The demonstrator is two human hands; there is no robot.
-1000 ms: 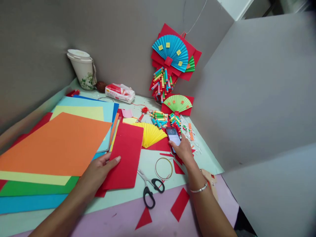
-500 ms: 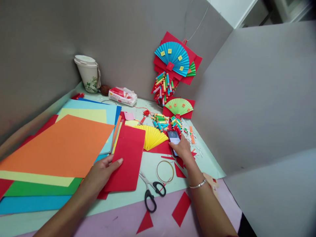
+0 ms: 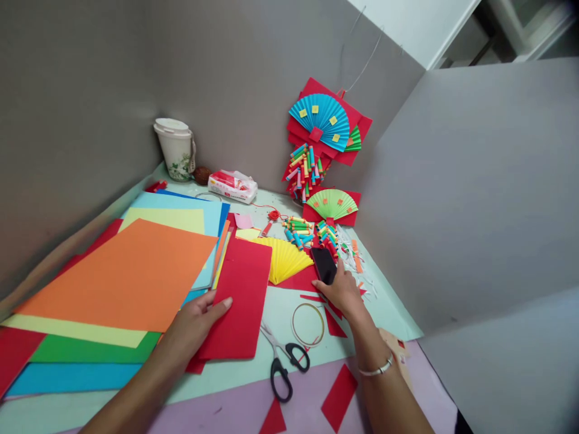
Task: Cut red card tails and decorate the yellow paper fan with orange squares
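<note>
My left hand [image 3: 199, 318] lies flat with fingers stretched out on a red paper sheet [image 3: 242, 295], at the edge of a stack of coloured sheets topped by an orange sheet [image 3: 131, 274]. My right hand [image 3: 344, 292] is closed round the lower end of a black phone [image 3: 324, 264] whose screen is dark; the phone rests by a folded yellow paper fan [image 3: 284, 258]. Black-handled scissors [image 3: 283, 355] and a thin ring [image 3: 308, 323] lie between my forearms.
Grey partition walls enclose the table. A hanging red decoration with a blue fan [image 3: 322, 120] is at the back, a green fan [image 3: 332, 204] and several coloured paper rolls [image 3: 301, 229] below it. A lidded cup [image 3: 176, 149] and tissue pack [image 3: 232, 184] stand at the back left. Red scraps [image 3: 339, 395] lie near me.
The phone's screen was lit and is now dark. The view has tilted up a little, so everything sits lower in frame. Both hands keep their places.
</note>
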